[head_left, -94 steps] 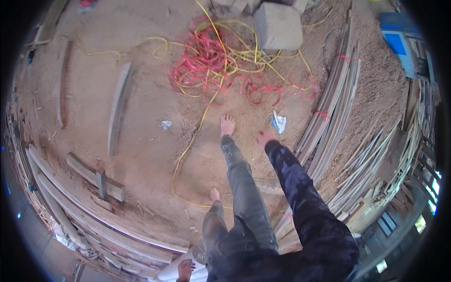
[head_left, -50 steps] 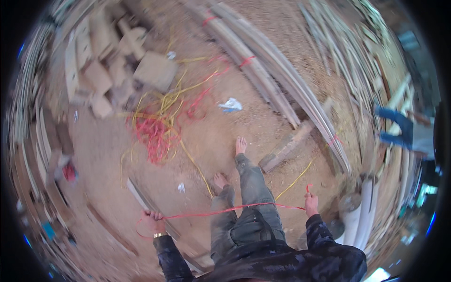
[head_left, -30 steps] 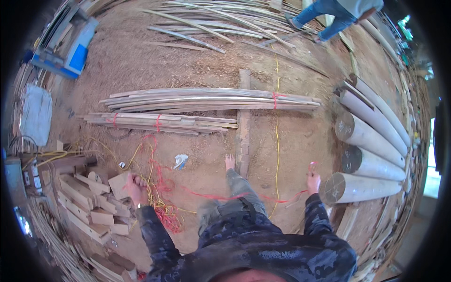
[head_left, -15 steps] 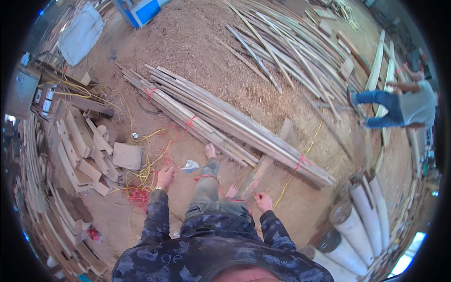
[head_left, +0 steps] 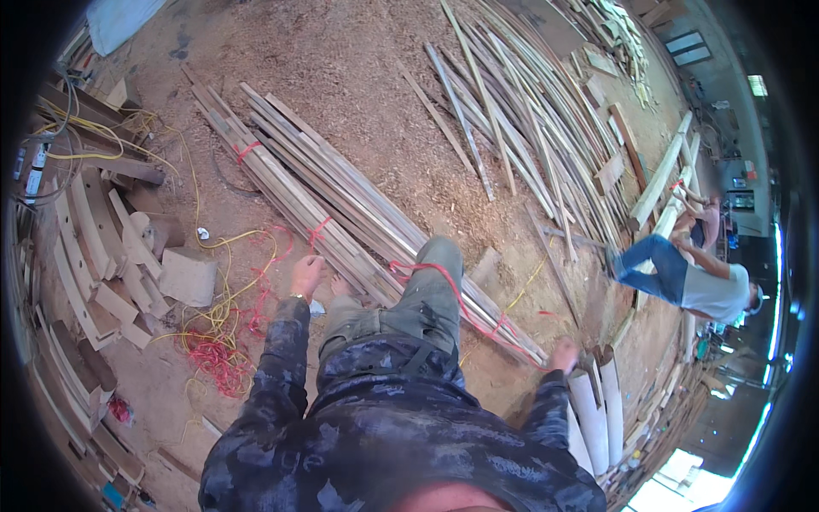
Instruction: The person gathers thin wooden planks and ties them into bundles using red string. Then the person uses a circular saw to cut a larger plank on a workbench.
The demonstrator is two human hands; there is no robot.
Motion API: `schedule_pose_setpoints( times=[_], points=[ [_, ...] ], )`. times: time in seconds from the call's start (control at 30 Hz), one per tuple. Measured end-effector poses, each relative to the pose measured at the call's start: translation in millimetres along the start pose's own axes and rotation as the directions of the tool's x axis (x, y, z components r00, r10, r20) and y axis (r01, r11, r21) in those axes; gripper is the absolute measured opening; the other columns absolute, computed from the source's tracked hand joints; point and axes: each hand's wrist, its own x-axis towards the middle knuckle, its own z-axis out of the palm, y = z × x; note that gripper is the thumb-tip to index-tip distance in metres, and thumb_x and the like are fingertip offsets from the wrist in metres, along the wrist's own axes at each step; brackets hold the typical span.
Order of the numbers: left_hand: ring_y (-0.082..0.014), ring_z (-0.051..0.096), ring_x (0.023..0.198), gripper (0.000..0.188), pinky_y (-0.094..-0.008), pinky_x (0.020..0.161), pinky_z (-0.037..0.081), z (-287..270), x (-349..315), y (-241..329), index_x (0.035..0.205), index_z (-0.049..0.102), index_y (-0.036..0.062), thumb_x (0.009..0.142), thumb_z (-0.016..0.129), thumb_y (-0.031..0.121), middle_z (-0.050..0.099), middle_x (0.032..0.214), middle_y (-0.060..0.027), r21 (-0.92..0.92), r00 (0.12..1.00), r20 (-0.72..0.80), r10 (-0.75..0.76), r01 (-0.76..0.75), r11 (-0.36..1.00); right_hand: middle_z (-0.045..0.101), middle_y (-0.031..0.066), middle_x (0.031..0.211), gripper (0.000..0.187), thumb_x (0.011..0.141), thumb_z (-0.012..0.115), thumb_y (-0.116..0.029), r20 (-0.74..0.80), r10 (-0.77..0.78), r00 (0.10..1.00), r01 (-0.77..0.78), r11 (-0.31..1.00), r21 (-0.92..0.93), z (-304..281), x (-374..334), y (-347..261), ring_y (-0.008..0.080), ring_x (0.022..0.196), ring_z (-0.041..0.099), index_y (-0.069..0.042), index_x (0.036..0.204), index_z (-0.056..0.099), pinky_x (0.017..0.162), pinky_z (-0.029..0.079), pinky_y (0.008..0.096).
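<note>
My left hand (head_left: 307, 276) hangs low beside the near bundle of wooden strips (head_left: 286, 192), its fingers curled; a red strand shows just above them, but what they hold is unclear. Red ties circle that bundle in two places. A long red plastic strip (head_left: 448, 277) runs across my raised right knee and down to my right hand (head_left: 563, 354), which is blurred and closed around its end. That hand is out to the right, by the near end of a second long bundle of strips (head_left: 358, 183). My legs partly cover both bundles.
Tangled yellow cord (head_left: 213, 320) and red strips (head_left: 220, 363) lie at left, near stacked timber pieces (head_left: 94, 230). White-sided logs (head_left: 597, 401) stand at right. Loose poles (head_left: 520, 111) lie ahead on sawdust. A person in jeans (head_left: 653, 264) bends at the right.
My right hand has swung outward to the right with the red strip, which now stretches over my knee. My right leg has come up and forward. The whole view has shifted.
</note>
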Motion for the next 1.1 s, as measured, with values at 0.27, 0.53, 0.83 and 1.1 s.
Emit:
schedule_pose_setpoints(
  times=[0.27,0.53,0.83,1.1],
  points=[
    [-0.0197,0.068,0.078,0.031,-0.0324,0.069,0.057,-46.4,20.8,1.8,0.116,0.059,-0.0013,0.098,0.057,0.024,0.068,0.093,-0.0100,-0.444,0.970,-0.239,-0.043,-0.070,0.893,0.067,0.0245,0.103,0.047,0.096,0.058,-0.044,-0.419,-0.460,0.783,0.430,0.886,-0.171,-147.5,323.8,-229.1,0.0377,0.096,0.064,0.002,0.106,0.065,0.084,0.048,0.0447],
    [-0.0198,0.065,0.096,0.040,-0.0358,0.082,0.052,91.4,-109.0,-75.6,0.120,0.059,0.0058,0.096,0.056,0.037,0.068,0.110,-0.0115,-0.575,0.508,-0.598,-0.620,0.266,0.773,0.069,0.0178,0.105,0.034,0.103,0.049,-0.030,-0.004,-0.939,0.345,0.938,0.344,0.033,4.8,498.1,-724.3,0.0334,0.102,0.066,-0.004,0.120,0.063,0.088,0.048,0.0430],
    [-0.0232,0.064,0.090,0.039,-0.0341,0.078,0.048,309.0,-21.5,-68.8,0.102,0.066,-0.0022,0.096,0.055,0.035,0.069,0.093,-0.0127,-0.409,0.584,-0.426,-0.691,0.557,0.723,0.068,0.0190,0.084,0.019,0.092,0.061,-0.022,0.778,-0.406,-0.480,0.846,0.020,0.532,359.5,332.0,-694.2,0.0355,0.083,0.069,-0.010,0.105,0.069,0.074,0.053,0.0464],
    [-0.0383,0.062,0.107,0.049,-0.0409,0.094,0.045,395.2,135.4,-195.7,0.124,0.056,-0.0047,0.099,0.050,0.038,0.067,0.110,-0.0236,-0.393,0.556,-0.571,-0.604,0.461,0.796,0.070,0.0199,0.092,0.021,0.092,0.058,-0.019,0.897,-0.026,-0.441,0.861,0.271,0.431,547.7,250.1,-489.9,0.0325,0.084,0.069,-0.005,0.102,0.069,0.079,0.054,0.0421]
  ],
)
